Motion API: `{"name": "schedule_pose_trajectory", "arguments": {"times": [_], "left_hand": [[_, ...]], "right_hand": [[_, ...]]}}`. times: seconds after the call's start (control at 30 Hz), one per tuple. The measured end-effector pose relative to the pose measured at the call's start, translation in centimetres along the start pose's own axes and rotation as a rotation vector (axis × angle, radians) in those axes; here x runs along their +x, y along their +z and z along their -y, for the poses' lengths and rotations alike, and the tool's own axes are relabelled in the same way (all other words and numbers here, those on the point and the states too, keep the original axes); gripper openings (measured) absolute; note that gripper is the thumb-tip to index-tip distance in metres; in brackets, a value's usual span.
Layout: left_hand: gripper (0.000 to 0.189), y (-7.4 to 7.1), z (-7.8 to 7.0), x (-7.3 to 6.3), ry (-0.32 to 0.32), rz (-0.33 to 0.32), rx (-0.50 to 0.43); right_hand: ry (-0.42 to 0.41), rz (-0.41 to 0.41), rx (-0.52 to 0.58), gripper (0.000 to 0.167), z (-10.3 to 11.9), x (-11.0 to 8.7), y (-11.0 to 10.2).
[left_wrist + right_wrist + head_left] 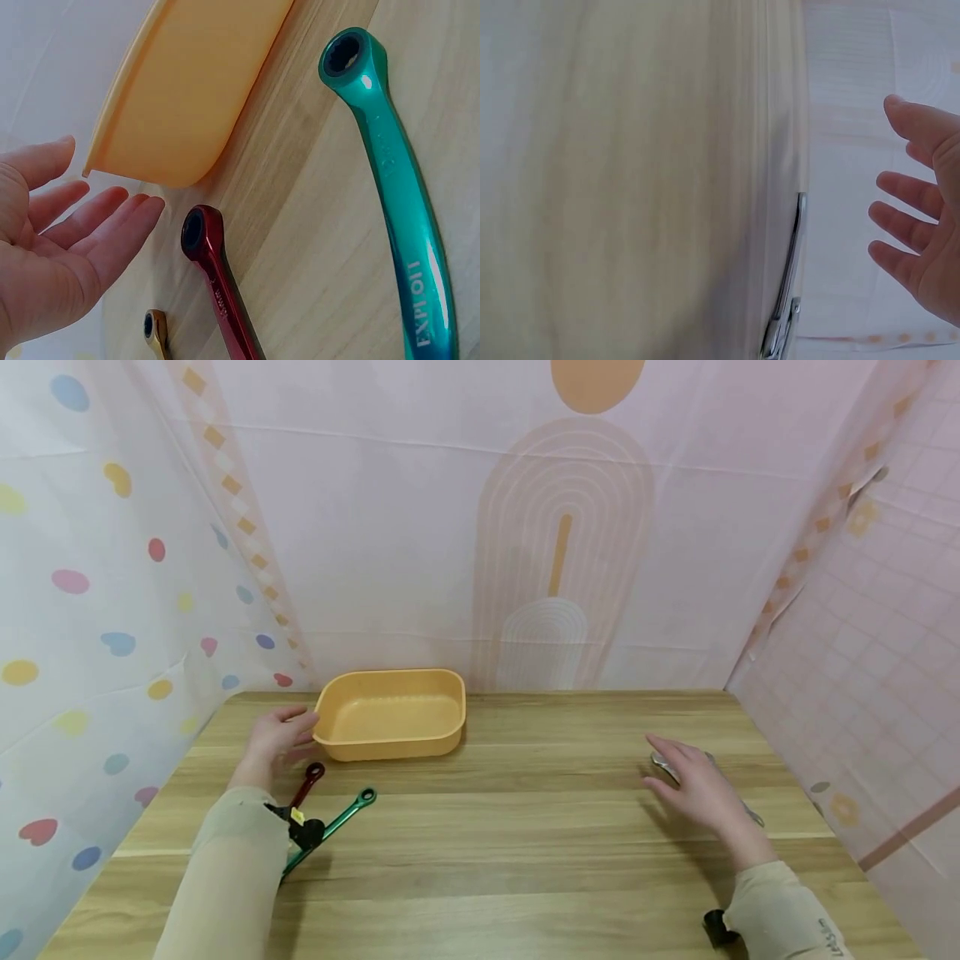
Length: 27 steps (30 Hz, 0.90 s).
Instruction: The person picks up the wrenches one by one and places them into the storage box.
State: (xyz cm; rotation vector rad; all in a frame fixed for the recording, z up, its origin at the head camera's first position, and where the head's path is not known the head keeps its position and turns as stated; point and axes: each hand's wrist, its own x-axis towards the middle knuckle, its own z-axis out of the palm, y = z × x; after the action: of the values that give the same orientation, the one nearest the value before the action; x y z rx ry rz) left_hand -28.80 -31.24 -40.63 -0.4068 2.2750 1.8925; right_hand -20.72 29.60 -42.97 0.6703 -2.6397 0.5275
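Note:
At the left, my left hand (277, 742) is beside the near-left rim of a yellow-orange plastic basin (390, 749), its fingers loosely extended. In the left wrist view the fingertips are right by the basin's (202, 82) corner. Below that hand lie a red ratchet wrench (217, 289), a green ratchet wrench (401, 195) and a smaller gold one (155, 330). To the right, my right hand (697, 785) is over a shiny silver metal tool (752, 815), fingers spread and thumb apart. The right wrist view shows this tool (786, 281) edge-on below the fingers; its kind is unclear.
The wood-grain table (517, 860) bears all these things. A patterned cloth (375, 543) hangs behind the table's back edge, with more cloth along the left and right sides. The basin stands near the back edge, left of centre, with nothing in it.

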Motion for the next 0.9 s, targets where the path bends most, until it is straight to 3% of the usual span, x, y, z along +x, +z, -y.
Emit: {"name": "schedule_pose_trajectory", "arguments": {"times": [0.7,0.9], "left_hand": [[0.057,0.0,0.2,0.6,0.045,0.02,0.037],[0.059,0.2,0.1,0.7,0.055,0.076,0.101]], "right_hand": [[0.057,0.039,0.016,0.061,-1.1,-0.7,-0.3],[0.041,0.048,0.012,0.062,-1.3,-0.8,-0.2]]}}
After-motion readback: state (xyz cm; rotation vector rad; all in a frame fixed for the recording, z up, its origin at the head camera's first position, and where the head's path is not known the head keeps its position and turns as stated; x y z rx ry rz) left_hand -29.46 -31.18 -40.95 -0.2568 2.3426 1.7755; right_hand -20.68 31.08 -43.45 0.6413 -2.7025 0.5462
